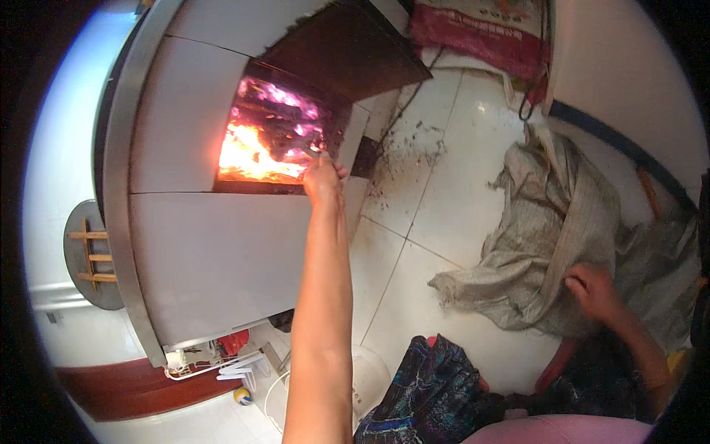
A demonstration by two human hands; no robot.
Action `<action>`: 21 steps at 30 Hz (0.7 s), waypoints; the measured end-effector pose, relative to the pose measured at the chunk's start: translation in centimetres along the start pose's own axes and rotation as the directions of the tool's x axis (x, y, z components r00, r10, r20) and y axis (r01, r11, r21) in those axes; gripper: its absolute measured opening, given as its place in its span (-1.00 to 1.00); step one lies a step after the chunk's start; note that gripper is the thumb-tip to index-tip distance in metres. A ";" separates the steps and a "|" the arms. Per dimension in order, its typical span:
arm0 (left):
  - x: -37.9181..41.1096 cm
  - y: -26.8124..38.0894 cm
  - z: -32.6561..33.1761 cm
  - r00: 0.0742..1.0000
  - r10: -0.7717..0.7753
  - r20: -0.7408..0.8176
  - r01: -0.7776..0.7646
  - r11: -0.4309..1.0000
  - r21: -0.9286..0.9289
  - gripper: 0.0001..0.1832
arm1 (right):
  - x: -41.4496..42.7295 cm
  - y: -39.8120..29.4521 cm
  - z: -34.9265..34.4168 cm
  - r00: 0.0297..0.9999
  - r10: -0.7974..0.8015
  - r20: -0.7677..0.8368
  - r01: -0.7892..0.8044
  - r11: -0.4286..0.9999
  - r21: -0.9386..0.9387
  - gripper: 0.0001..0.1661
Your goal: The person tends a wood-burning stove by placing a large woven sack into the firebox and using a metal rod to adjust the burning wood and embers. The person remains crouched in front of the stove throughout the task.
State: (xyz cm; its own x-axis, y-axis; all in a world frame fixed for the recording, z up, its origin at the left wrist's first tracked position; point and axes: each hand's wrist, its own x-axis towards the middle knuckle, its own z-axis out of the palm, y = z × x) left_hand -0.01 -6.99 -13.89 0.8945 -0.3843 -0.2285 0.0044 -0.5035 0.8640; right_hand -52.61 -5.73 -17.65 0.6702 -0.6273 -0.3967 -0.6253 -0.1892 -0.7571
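Observation:
My left hand (323, 178) reaches to the right edge of a burning stove opening (260, 187), close to the flames. Its fingers are closed on a thin stick-like thing (312, 151), whose far end is lost against the fire. Bright orange flames (249, 152) fill the lower left of the opening, with charred fuel (277, 133) and purple-tinted embers behind. Over at the right, my right hand (593, 291) is curled against a crumpled grey woven sack (560, 222); whether it grips the cloth cannot be seen.
A dark metal stove door (344, 50) stands swung out above the opening. Ash and black crumbs litter the tiled floor (410, 150) beside the stove. A white bucket (370, 377) is partly behind my left forearm. A red and white bag (482, 39) lies at the top.

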 end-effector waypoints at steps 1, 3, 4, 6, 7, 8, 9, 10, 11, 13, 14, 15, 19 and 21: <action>1.0 -1.1 -1.5 0.999 0.035 0.013 -0.035 0.999 0.016 -0.70 | 0.1 0.0 0.2 1.000 -0.027 -0.003 0.027 1.000 -0.003 -0.85; 1.3 -1.9 -1.2 0.995 -0.030 0.094 0.026 0.998 0.053 -0.69 | -0.7 0.8 0.4 0.998 -0.033 -0.051 0.033 0.999 -0.019 -0.86; 1.1 -1.7 -1.1 0.990 -0.038 0.135 0.021 0.992 0.124 -0.69 | -0.7 1.1 0.5 0.998 -0.025 -0.049 0.025 1.000 -0.010 -0.87; 1.3 -1.5 -2.5 0.976 -0.055 0.212 0.010 0.978 0.208 -0.70 | -0.5 0.6 0.6 0.999 -0.033 -0.036 0.032 0.999 -0.003 -0.89; 0.8 -0.9 -1.7 0.979 -0.067 0.194 0.021 0.973 0.231 -0.71 | -0.8 0.6 0.3 0.999 -0.029 -0.046 0.029 1.000 0.002 -0.89; 0.0 -0.7 -0.9 0.978 -0.102 0.180 0.062 0.975 0.214 -0.71 | -1.0 0.6 0.1 0.998 -0.026 -0.053 0.026 1.000 0.005 -0.89; -0.7 -0.4 -0.6 0.981 -0.119 0.153 0.088 0.977 0.194 -0.72 | -0.9 0.5 0.0 0.997 -0.043 -0.066 0.044 0.999 0.014 -0.89; -0.7 -0.8 -0.6 0.976 -0.132 0.172 0.107 0.983 0.148 -0.72 | -0.8 0.1 -0.3 0.999 0.009 -0.037 -0.009 1.000 0.015 -0.89; -0.5 -1.4 -0.7 0.970 -0.146 0.193 0.129 0.986 0.101 -0.72 | -0.7 -0.1 -0.3 0.999 -0.012 -0.039 0.012 1.000 0.022 -0.89; 0.1 -2.2 -0.5 0.957 -0.157 0.245 0.155 0.988 0.028 -0.72 | -0.2 -0.2 -0.3 0.997 -0.051 -0.053 0.053 0.998 0.030 -0.89; 0.5 -2.5 -0.6 0.949 -0.158 0.272 0.163 0.987 0.005 -0.72 | -0.1 -0.3 -0.4 0.998 -0.049 -0.048 0.051 0.998 0.034 -0.89; 0.5 -2.4 -0.2 0.940 -0.156 0.302 0.170 0.985 -0.019 -0.71 | 0.0 -0.5 -0.5 0.998 -0.047 -0.047 0.048 0.998 0.036 -0.89; 1.3 -1.3 1.3 0.948 -0.142 0.285 0.153 0.988 -0.016 -0.71 | 0.2 -0.5 -1.2 0.999 -0.032 0.008 0.033 0.995 -0.098 -0.88; 2.7 -0.6 1.8 0.933 -0.102 0.345 0.129 0.990 -0.058 -0.70 | 0.1 -0.6 -1.4 1.000 -0.002 0.013 0.003 0.997 -0.080 -0.87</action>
State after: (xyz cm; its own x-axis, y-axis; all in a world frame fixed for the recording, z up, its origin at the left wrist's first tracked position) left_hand 1.63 -9.09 -15.82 0.6803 -0.5742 -0.4556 0.1455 -0.5034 0.8517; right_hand -52.72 -6.74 -16.46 0.6766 -0.6170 -0.4019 -0.6534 -0.2512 -0.7142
